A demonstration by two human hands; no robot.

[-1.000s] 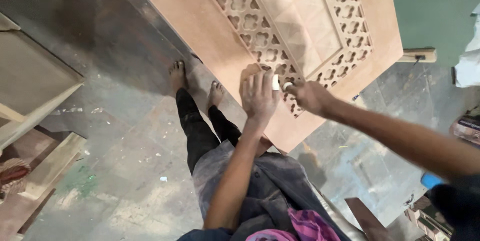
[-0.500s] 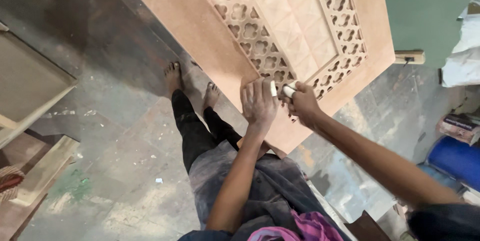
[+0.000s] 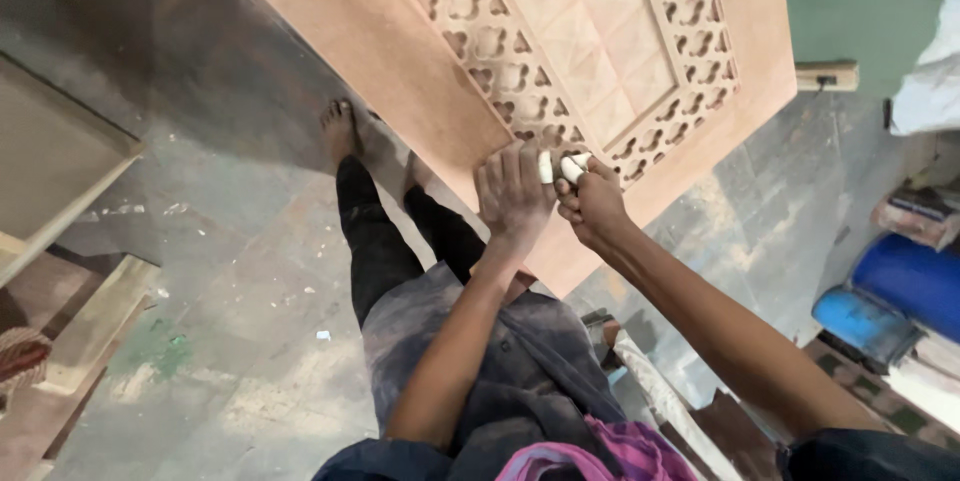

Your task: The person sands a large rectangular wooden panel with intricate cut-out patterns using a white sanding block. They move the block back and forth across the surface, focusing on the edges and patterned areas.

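Observation:
A carved wooden door panel (image 3: pixel 420 71) with a cut-out lattice border leans in front of me. My left hand (image 3: pixel 512 196) lies flat on it at the lattice's lower corner, fingers pointing up. My right hand (image 3: pixel 592 209) is curled right beside it and touches it. White wrapping (image 3: pixel 560 167) covers fingertips where the two hands meet on the lattice. Whether the right hand pinches something small there is hidden. My bare feet (image 3: pixel 340 126) stand on the floor at the panel's lower edge.
Dusty concrete floor (image 3: pixel 230 301) spreads to the left, where a wooden frame and planks (image 3: pixel 60 201) lie. Blue barrels (image 3: pixel 890 296) are at the right, near stacked items and a white sack. A small wooden block (image 3: pixel 826 75) sits by the green wall.
My right hand has drawn in closer to my left hand on the lattice. The view has shifted, bringing the blue barrels into sight at the right.

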